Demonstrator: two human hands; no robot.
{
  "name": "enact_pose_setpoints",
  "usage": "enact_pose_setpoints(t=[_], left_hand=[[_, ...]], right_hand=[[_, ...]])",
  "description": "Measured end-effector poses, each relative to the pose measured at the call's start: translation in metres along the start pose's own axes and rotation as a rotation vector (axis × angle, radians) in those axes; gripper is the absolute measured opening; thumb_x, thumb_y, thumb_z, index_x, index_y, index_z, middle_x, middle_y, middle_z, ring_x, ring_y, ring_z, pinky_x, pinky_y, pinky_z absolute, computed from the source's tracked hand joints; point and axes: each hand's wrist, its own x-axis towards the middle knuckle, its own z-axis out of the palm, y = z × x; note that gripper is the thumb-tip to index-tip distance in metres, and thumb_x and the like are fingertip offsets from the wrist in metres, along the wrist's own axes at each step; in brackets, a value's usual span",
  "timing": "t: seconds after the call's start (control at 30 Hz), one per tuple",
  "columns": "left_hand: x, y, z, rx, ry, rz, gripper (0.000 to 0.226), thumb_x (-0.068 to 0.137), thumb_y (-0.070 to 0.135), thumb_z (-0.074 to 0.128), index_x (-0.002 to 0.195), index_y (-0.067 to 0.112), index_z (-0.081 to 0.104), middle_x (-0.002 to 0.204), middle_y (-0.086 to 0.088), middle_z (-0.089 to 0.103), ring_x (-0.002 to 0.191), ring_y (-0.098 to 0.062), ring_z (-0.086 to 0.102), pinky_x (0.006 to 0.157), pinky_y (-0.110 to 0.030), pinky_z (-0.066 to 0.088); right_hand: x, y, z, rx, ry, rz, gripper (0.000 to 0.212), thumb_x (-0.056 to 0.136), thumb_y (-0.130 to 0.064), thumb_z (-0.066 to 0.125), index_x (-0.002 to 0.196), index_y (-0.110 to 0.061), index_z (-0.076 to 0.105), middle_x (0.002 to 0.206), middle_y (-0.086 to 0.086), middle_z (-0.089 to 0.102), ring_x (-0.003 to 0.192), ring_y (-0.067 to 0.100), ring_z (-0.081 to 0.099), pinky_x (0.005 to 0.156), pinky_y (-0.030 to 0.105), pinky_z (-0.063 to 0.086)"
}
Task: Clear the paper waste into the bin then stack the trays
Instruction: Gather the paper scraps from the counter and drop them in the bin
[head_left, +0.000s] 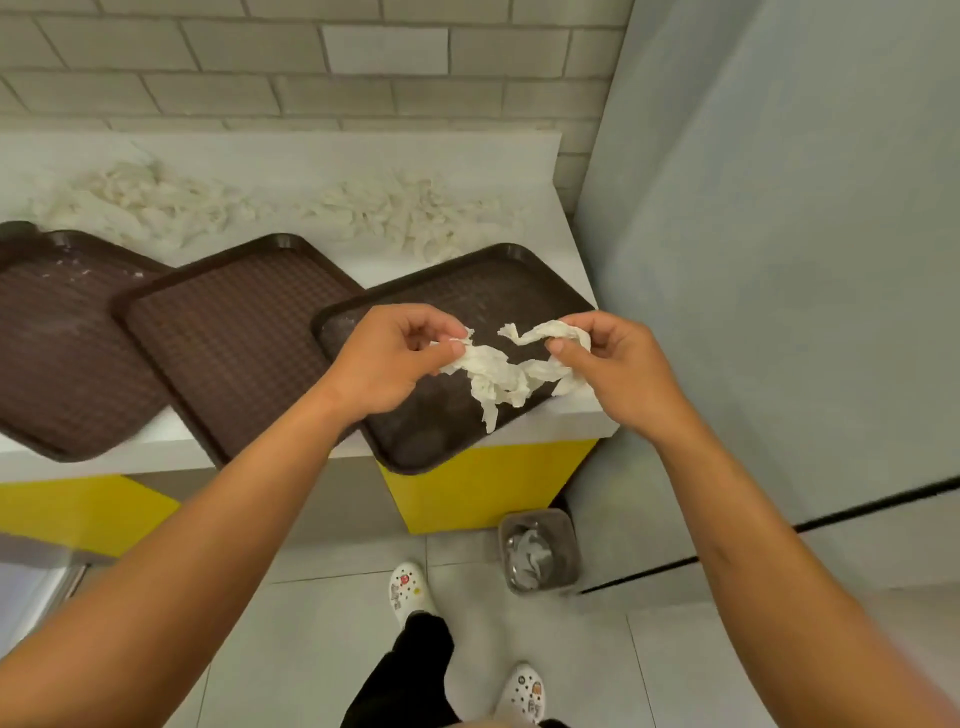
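Pinching crumpled tissue (493, 371) between left hand (387, 353) and right hand (618, 364), ball it tightly before dropping into the bin (540, 551).

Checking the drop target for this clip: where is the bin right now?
In the head view the bin stands on the floor, lower right of centre, just right of the yellow counter base and ahead of the person's shoes; some paper already lies inside it.

Three trays are lying in a row on the bench (322, 156): the left tray (62, 343), the middle tray (234, 332) overlapping it, and the right tray (467, 301) overhanging the front edge. Paper heaps (156, 202) are lying behind them. The bin (540, 551) is standing on the floor (322, 623) below, right of the bench.
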Motion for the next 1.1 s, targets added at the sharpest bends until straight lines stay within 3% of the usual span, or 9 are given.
enact_pose_setpoints(t=[0.13, 0.27, 0.4, 0.53, 0.6, 0.73, 0.93, 1.1], left_hand=[[-0.035, -0.004, 0.033, -0.047, 0.024, -0.012, 0.011, 0.087, 0.012, 0.076, 0.095, 0.020, 0.076, 0.088, -0.007, 0.072, 0.073, -0.017, 0.061, 0.068, -0.029, 0.058], [-0.064, -0.018, 0.068, -0.087, 0.043, -0.058, 0.011, 0.088, 0.010, 0.075, 0.093, 0.019, 0.075, 0.083, -0.004, 0.070, 0.071, -0.016, 0.061, 0.070, -0.035, 0.058], [-0.086, -0.037, 0.111, -0.135, 0.085, -0.091, 0.015, 0.087, 0.008, 0.075, 0.088, 0.024, 0.075, 0.079, 0.004, 0.069, 0.066, -0.012, 0.059, 0.067, -0.032, 0.054], [-0.101, -0.067, 0.157, -0.113, 0.102, -0.108, 0.022, 0.085, 0.007, 0.076, 0.086, 0.029, 0.074, 0.084, 0.011, 0.069, 0.073, -0.015, 0.058, 0.070, -0.041, 0.055], [-0.103, -0.082, 0.175, -0.080, 0.081, -0.095, 0.023, 0.086, 0.007, 0.075, 0.086, 0.030, 0.073, 0.087, 0.008, 0.067, 0.076, -0.017, 0.058, 0.068, -0.034, 0.054], [-0.102, -0.117, 0.198, -0.003, 0.009, -0.098, 0.013, 0.088, 0.007, 0.073, 0.092, 0.020, 0.074, 0.088, 0.013, 0.064, 0.076, 0.000, 0.056, 0.069, -0.014, 0.044], [-0.086, -0.189, 0.227, 0.028, -0.061, -0.190, 0.016, 0.087, 0.003, 0.071, 0.090, 0.019, 0.072, 0.089, 0.009, 0.066, 0.078, 0.002, 0.058, 0.071, -0.013, 0.045], [-0.065, -0.260, 0.261, 0.033, -0.096, -0.237, 0.014, 0.088, 0.003, 0.071, 0.092, 0.016, 0.074, 0.089, 0.015, 0.067, 0.078, 0.005, 0.060, 0.070, -0.012, 0.046]], right_hand=[[-0.042, 0.018, -0.008, -0.005, -0.012, 0.012, 0.015, 0.092, -0.010, 0.072, 0.106, -0.014, 0.074, 0.093, 0.004, 0.077, 0.082, 0.012, 0.070, 0.076, 0.027, 0.057], [-0.073, 0.041, -0.017, 0.016, 0.005, 0.063, 0.015, 0.092, -0.009, 0.072, 0.107, -0.010, 0.074, 0.095, 0.008, 0.077, 0.082, 0.014, 0.070, 0.075, 0.031, 0.058], [-0.101, 0.069, -0.025, 0.020, 0.043, 0.134, 0.018, 0.093, -0.012, 0.071, 0.111, -0.009, 0.073, 0.098, 0.008, 0.077, 0.087, 0.016, 0.072, 0.079, 0.031, 0.058], [-0.124, 0.100, -0.029, 0.039, 0.078, 0.247, 0.020, 0.093, -0.012, 0.071, 0.113, -0.009, 0.071, 0.099, 0.005, 0.077, 0.089, 0.016, 0.073, 0.077, 0.030, 0.059], [-0.133, 0.117, -0.027, 0.040, 0.105, 0.294, 0.020, 0.093, -0.011, 0.070, 0.113, -0.010, 0.072, 0.098, 0.004, 0.077, 0.087, 0.013, 0.073, 0.074, 0.025, 0.058], [-0.140, 0.153, -0.019, 0.037, 0.194, 0.381, 0.015, 0.093, -0.007, 0.070, 0.102, -0.019, 0.074, 0.091, 0.001, 0.076, 0.076, 0.006, 0.069, 0.067, 0.020, 0.055], [-0.141, 0.235, 0.000, 0.013, 0.307, 0.507, 0.014, 0.092, -0.010, 0.070, 0.093, -0.024, 0.074, 0.089, 0.006, 0.076, 0.077, 0.013, 0.068, 0.074, 0.036, 0.057], [-0.135, 0.320, 0.018, 0.020, 0.354, 0.589, 0.015, 0.093, -0.015, 0.070, 0.095, -0.029, 0.074, 0.089, -0.001, 0.076, 0.080, 0.014, 0.069, 0.077, 0.040, 0.057]])
